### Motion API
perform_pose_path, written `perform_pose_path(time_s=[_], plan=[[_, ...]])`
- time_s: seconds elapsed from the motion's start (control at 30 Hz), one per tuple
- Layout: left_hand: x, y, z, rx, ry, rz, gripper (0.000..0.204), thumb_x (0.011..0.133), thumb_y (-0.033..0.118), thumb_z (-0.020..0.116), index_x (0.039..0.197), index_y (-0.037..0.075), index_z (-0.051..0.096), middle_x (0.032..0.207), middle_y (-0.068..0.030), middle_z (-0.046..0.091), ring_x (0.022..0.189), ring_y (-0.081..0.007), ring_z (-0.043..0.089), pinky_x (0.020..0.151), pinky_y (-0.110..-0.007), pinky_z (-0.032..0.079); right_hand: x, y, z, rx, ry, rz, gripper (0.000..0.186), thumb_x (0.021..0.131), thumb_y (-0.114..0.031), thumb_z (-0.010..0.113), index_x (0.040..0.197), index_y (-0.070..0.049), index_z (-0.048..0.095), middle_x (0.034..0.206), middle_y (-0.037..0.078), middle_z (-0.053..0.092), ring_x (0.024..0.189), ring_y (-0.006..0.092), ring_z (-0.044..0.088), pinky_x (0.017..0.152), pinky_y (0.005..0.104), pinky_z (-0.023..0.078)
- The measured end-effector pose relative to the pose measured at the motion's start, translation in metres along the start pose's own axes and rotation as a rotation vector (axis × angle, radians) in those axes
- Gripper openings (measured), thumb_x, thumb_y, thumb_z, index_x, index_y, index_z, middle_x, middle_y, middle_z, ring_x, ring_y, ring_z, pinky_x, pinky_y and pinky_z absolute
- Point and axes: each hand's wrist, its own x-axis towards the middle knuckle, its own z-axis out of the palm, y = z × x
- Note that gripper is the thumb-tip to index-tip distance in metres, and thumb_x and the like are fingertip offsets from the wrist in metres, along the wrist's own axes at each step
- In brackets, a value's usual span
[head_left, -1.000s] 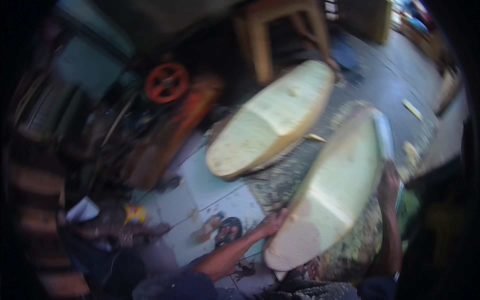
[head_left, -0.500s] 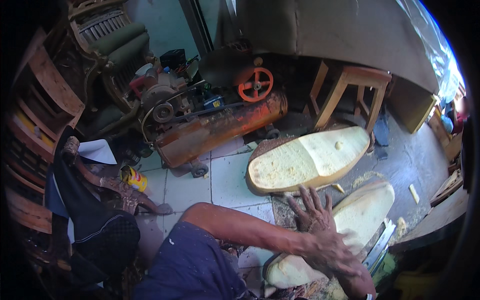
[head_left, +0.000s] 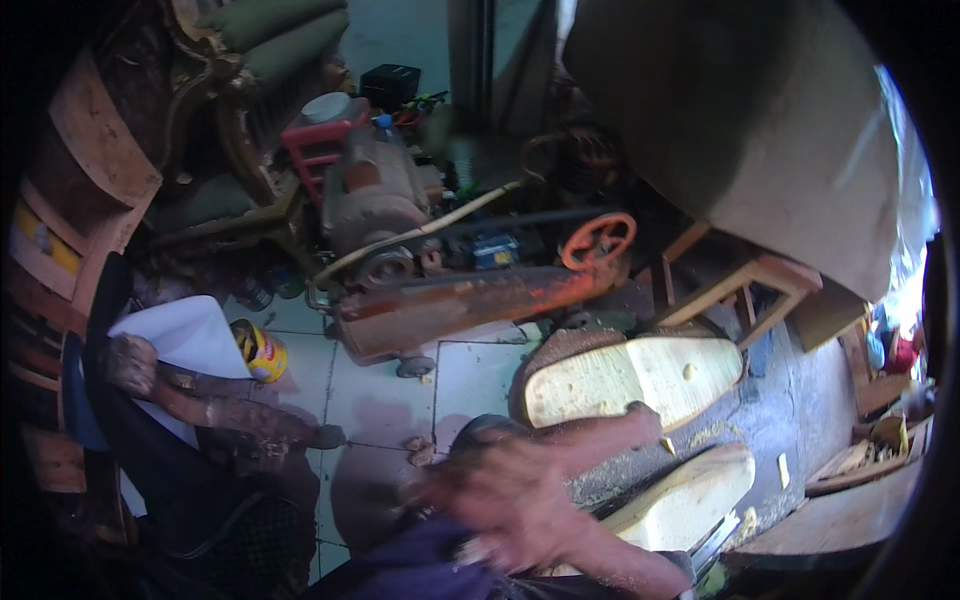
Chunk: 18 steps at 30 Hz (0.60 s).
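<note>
My right hand (head_left: 520,505), smeared by motion, is over my dark blue clothing, its forearm coming from the lower right. Beyond it, what looks like my left hand (head_left: 638,421) reaches the near edge of a pale, elongated wooden piece (head_left: 590,388) with rounded ends. Its fingers cannot be made out, and my right hand hides part of that arm. Nearer lies a second pale, rounded wooden piece (head_left: 690,497), partly covered by my right forearm. A silvery, long metal tool (head_left: 714,545) rests along its right side. Nothing can be made out in either hand.
A rusty orange air compressor (head_left: 480,305) with a red wheel stands beyond the wood. To the left are a yellow tin (head_left: 260,352), a white sheet (head_left: 190,335) and carved chair parts. A wooden stool (head_left: 755,290) is at right. Shavings lie on the floor.
My right hand has moved left, off the near wooden piece, to above my clothing. My left hand appears to have shifted toward the far piece. The whole view has turned too.
</note>
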Motion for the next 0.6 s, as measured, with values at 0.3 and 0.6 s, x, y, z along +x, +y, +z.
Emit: perform_pose_path(time_s=[0.3,0.6], plan=[[-0.202,-0.070,-0.205,-0.566,0.709,0.072,0.075,0.095,0.017,0.074,0.161,0.011,0.039,0.161,-0.0139,0.046,0.136,-0.0334,0.058,0.120,-0.045,0.041,-0.198,0.157,-0.024,-0.691,-0.445,1.521,0.024,0.099,-0.024,0.058,0.109,-0.011,0.076,0.115,0.020,0.074,0.116,0.0404,0.066,0.101,0.0499,0.051],[-0.451,-0.197,-0.201,-0.613,2.092,-1.167,0.028,0.104,0.022,0.056,0.120,0.003,0.068,0.122,-0.0071,0.066,0.096,-0.0148,0.061,0.088,-0.028,0.050,-0.260,0.144,-0.007,-0.524,-0.272,1.688,0.025,0.099,-0.024,0.058,0.108,-0.010,0.076,0.113,0.020,0.074,0.114,0.0412,0.067,0.099,0.0501,0.052]])
